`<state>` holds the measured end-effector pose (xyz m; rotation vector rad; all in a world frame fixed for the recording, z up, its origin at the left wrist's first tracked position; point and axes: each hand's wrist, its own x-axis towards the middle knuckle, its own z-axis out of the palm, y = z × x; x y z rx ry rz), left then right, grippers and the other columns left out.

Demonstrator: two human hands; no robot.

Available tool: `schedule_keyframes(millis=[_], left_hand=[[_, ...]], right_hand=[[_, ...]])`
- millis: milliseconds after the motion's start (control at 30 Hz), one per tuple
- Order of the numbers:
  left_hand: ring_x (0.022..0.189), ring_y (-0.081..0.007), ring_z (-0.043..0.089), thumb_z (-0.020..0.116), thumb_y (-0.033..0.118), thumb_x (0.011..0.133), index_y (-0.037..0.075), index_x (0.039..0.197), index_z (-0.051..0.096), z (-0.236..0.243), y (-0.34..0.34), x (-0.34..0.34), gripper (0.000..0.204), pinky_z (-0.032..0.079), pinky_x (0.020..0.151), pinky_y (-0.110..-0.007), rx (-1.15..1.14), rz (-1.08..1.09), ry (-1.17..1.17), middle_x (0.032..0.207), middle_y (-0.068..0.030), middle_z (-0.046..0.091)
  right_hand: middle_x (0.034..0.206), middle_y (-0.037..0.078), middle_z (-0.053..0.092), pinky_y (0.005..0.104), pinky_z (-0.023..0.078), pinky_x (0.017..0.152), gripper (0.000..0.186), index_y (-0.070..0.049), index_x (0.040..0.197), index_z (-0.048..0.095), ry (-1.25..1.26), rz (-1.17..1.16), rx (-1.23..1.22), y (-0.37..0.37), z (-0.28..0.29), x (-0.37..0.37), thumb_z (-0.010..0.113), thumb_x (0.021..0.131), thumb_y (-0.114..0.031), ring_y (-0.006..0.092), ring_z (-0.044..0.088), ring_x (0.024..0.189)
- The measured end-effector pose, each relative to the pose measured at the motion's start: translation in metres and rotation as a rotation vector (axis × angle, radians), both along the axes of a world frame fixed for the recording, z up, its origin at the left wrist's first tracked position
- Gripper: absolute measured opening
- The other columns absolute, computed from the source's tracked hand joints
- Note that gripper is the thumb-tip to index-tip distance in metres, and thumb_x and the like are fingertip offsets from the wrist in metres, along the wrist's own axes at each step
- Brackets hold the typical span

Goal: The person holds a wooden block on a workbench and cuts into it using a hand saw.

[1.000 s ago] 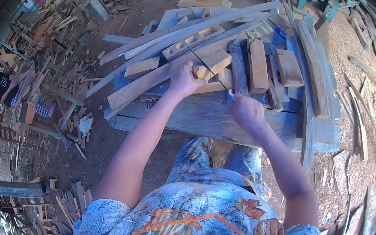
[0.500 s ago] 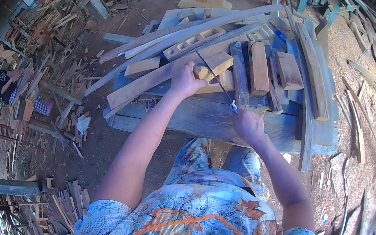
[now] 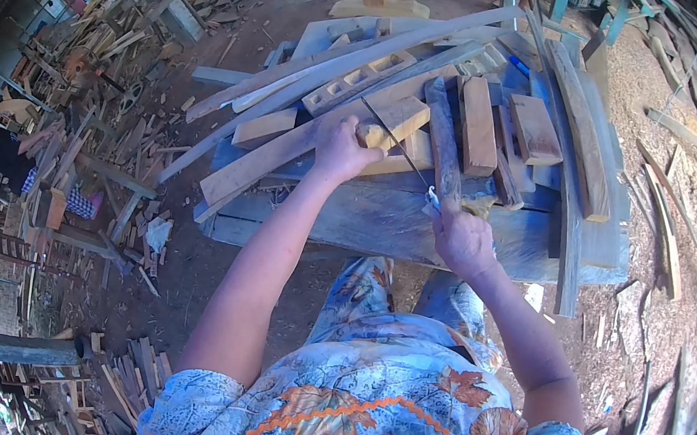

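Note:
My left hand [image 3: 343, 153] is closed on the near left end of a short light-brown wood block [image 3: 404, 122], pressing it down on the boards piled on the workbench [image 3: 321, 215]. Across the block slants a long, thin, dark blade, which looks like a narrow hand saw [image 3: 414, 168]. My right hand [image 3: 464, 241] grips it at its near end, beside a dark wood strip [image 3: 445, 137]; the handle is mostly hidden in my fingers. Whether the blade has cut into the block, I cannot tell.
A slotted wood piece [image 3: 361, 82], loose blocks [image 3: 536, 131] and long boards [image 3: 579, 137] crowd the bench. A blue pen-like object [image 3: 519, 65] lies toward its back. Wood strips [image 3: 664, 227] lie on the right. A person [image 3: 6, 152] sits among scrap wood at the left.
My right hand has shifted very slightly toward me, and the saw with it. My left hand stays on the block. The seated person at the left has moved a little.

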<state>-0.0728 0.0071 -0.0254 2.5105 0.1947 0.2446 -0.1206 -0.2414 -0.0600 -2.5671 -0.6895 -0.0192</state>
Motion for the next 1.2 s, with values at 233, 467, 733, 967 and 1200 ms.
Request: schedule_keyframes(millis=[233, 467, 733, 967, 1200], left_hand=[[0.083, -0.0303, 0.063, 0.079, 0.024, 0.058, -0.003, 0.09, 0.055, -0.005, 0.006, -0.003, 0.049, 0.048, 0.076, -0.036, -0.047, 0.009, -0.031, 0.086, -0.0191, 0.065], [0.082, -0.0305, 0.063, 0.079, 0.026, 0.057, -0.003, 0.086, 0.055, -0.002, 0.003, -0.005, 0.048, 0.048, 0.073, -0.036, 0.019, 0.037, 0.005, 0.082, -0.0192, 0.064], [0.076, -0.0301, 0.063, 0.078, 0.03, 0.055, -0.002, 0.082, 0.054, -0.005, 0.009, -0.002, 0.048, 0.047, 0.07, -0.037, -0.028, -0.013, -0.083, 0.076, -0.0183, 0.063], [0.077, -0.0308, 0.063, 0.078, 0.028, 0.055, -0.002, 0.083, 0.055, 0.002, -0.003, -0.003, 0.047, 0.047, 0.071, -0.037, 0.011, -0.004, -0.017, 0.077, -0.0185, 0.063], [0.085, -0.0321, 0.063, 0.079, 0.026, 0.057, -0.004, 0.088, 0.055, -0.005, 0.006, -0.002, 0.049, 0.048, 0.077, -0.037, 0.004, -0.001, -0.07, 0.085, -0.0208, 0.064]], right_hand=[[0.069, 0.017, 0.064, 0.043, 0.052, 0.06, 0.013, -0.003, 0.084, 0.057, -0.033, 0.031, -0.017, 0.047, 0.027, 0.038, 0.05, 0.083, -0.014, 0.033, 0.065, 0.066], [0.069, 0.017, 0.064, 0.044, 0.051, 0.06, 0.015, -0.002, 0.089, 0.056, -0.031, 0.047, -0.007, 0.046, 0.023, 0.036, 0.05, 0.084, -0.015, 0.0331, 0.065, 0.065], [0.066, 0.018, 0.062, 0.0474, 0.049, 0.057, 0.015, -0.005, 0.093, 0.051, 0.023, 0.008, -0.038, -0.007, 0.013, 0.001, 0.05, 0.087, -0.019, 0.0363, 0.063, 0.063], [0.069, 0.017, 0.064, 0.0452, 0.05, 0.06, 0.017, -0.005, 0.096, 0.053, -0.029, 0.06, -0.006, 0.055, 0.025, 0.052, 0.048, 0.088, -0.019, 0.0337, 0.065, 0.067], [0.068, 0.017, 0.063, 0.0463, 0.049, 0.061, 0.015, -0.007, 0.089, 0.052, 0.03, -0.011, -0.035, -0.011, 0.003, -0.005, 0.049, 0.088, -0.021, 0.0354, 0.063, 0.065]])
